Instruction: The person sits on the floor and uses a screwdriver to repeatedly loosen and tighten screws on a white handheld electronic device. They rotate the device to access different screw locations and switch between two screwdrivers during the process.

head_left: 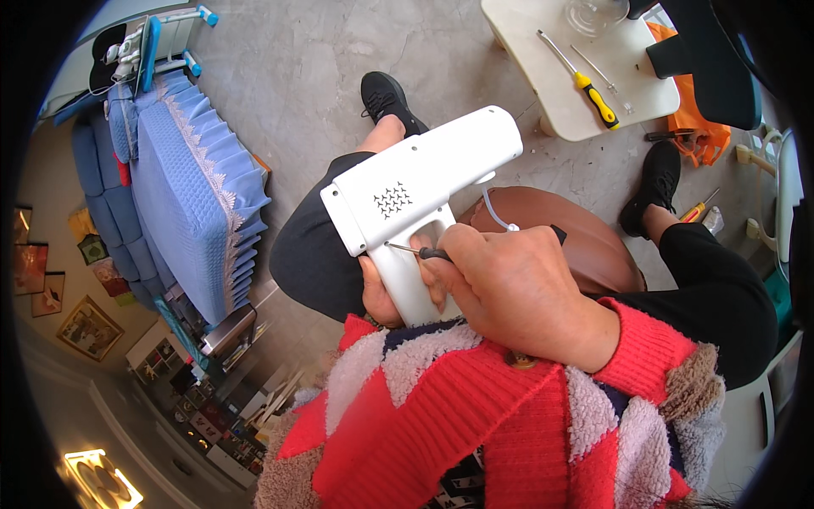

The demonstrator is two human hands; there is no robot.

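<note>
A white gun-shaped device (441, 161), like a spray gun or massage gun, lies across my lap with its barrel toward the upper right. Its side carries a patch of small vent slots and several screw holes. My left hand (379, 293) is closed around the device's handle (405, 288), largely hidden behind it. In my right hand (526, 293) is a thin screwdriver (434, 254) with a dark handle, gripped between thumb and fingers. Its tip meets a screw hole at the top of the handle. A short clear tube (492, 208) hangs from the barrel's underside.
A cream stool (560, 110) at the upper right bears a yellow-and-black screwdriver (598, 102), a thin metal rod (593, 68) and a clear container (598, 13). Another screwdriver (697, 206) lies on the floor beside an orange bag (704, 110). A blue-covered sofa (182, 178) stands left.
</note>
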